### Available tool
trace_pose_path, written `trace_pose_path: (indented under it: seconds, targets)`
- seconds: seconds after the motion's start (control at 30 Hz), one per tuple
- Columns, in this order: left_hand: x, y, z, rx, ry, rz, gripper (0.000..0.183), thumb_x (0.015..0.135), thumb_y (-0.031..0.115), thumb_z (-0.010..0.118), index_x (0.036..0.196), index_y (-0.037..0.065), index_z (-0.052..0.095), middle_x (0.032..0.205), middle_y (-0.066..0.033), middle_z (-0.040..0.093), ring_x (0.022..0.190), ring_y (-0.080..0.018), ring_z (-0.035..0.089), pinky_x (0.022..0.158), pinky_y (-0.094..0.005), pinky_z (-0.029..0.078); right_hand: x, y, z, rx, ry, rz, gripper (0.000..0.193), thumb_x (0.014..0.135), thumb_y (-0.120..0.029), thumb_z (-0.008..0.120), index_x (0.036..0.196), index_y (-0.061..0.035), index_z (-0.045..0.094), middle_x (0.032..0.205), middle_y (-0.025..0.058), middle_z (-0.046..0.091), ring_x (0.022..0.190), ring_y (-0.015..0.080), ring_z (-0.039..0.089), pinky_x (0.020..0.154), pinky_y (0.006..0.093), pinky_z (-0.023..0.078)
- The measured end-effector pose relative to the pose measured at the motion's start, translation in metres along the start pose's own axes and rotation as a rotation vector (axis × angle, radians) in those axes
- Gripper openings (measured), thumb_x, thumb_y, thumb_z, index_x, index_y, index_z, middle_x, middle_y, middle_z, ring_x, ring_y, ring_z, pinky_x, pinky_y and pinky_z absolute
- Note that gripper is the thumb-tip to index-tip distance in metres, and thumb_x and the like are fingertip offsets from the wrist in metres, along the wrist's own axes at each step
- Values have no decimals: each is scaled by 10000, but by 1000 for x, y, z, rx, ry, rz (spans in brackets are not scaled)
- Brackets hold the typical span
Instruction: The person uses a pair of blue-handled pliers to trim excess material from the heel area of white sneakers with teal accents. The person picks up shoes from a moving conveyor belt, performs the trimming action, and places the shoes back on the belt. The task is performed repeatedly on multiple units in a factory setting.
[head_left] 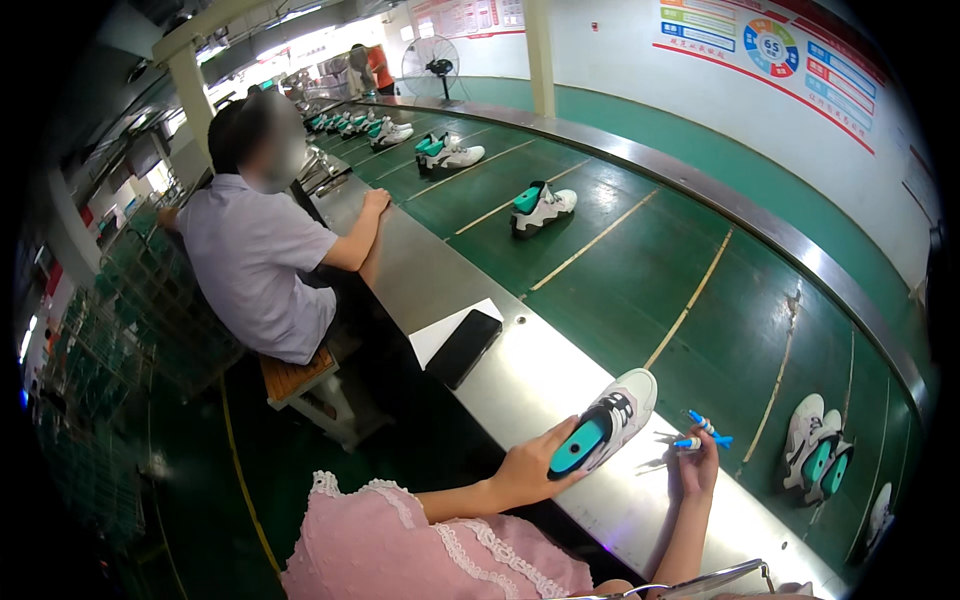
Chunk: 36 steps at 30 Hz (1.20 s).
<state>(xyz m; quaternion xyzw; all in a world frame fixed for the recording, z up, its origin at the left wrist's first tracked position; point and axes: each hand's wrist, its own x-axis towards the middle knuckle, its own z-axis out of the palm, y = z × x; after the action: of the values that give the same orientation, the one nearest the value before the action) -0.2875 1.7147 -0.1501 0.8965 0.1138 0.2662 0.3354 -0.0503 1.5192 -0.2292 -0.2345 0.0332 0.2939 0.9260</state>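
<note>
My left hand [533, 463] grips a white sneaker [630, 400] by its heel end, over the metal ledge [560, 370]. The sneaker has dark laces, and a teal shoe last [580, 446] fills its opening. Its toe points away from me, to the upper right. To the right of it, my right hand [699, 466] is closed around two slim blue-and-white pens [711, 429], which stick out between the fingers. Whether their tips are capped is too small to tell.
Beyond the ledge runs a green conveyor [640, 260] with yellow cross lines. A pair of sneakers [815, 450] lies on it at right; a single sneaker [542, 208] and several more stand farther up. A black phone [464, 348] rests on white paper. A seated person [260, 250] leans on the ledge at left.
</note>
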Motion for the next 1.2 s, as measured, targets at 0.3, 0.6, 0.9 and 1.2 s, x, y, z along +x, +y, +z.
trace_pose_path:
  seconds: [0.3, 0.6, 0.9, 1.2]
  targets:
    - [114, -10, -3, 24, -365, -174, 489, 855, 518, 462, 1012, 92, 642, 929, -136, 641, 859, -287, 607, 764, -347, 463, 6, -11, -13, 6, 20, -120, 198, 822, 6, 555, 1012, -40, 528, 866, 56, 587, 772, 137, 558, 692, 272, 456]
    - [168, -59, 103, -575, -415, -288, 376, 642, 264, 772, 892, 19, 634, 843, -81, 647, 763, -156, 621, 697, -280, 491, 27, -5, -23, -23, 91, -180, 242, 775, 5, 610, 983, -99, 545, 837, 18, 594, 754, 128, 569, 690, 271, 469]
    - [62, 65, -19, -819, -297, 398, 396, 597, 72, 815, 916, 16, 589, 902, -124, 664, 842, -168, 639, 753, -282, 499, 6, 1, 14, -255, 40, -265, 308, 789, 13, 586, 1059, -93, 483, 844, -3, 535, 759, 99, 533, 663, 238, 443]
    - [67, 59, -17, -784, -219, 324, 361, 626, 74, 791, 948, 0, 646, 912, -105, 662, 824, -157, 636, 743, -261, 507, -133, 18, 138, -448, 57, -1263, 377, 748, -17, 580, 1057, -68, 372, 870, 33, 430, 697, 80, 449, 570, 212, 409]
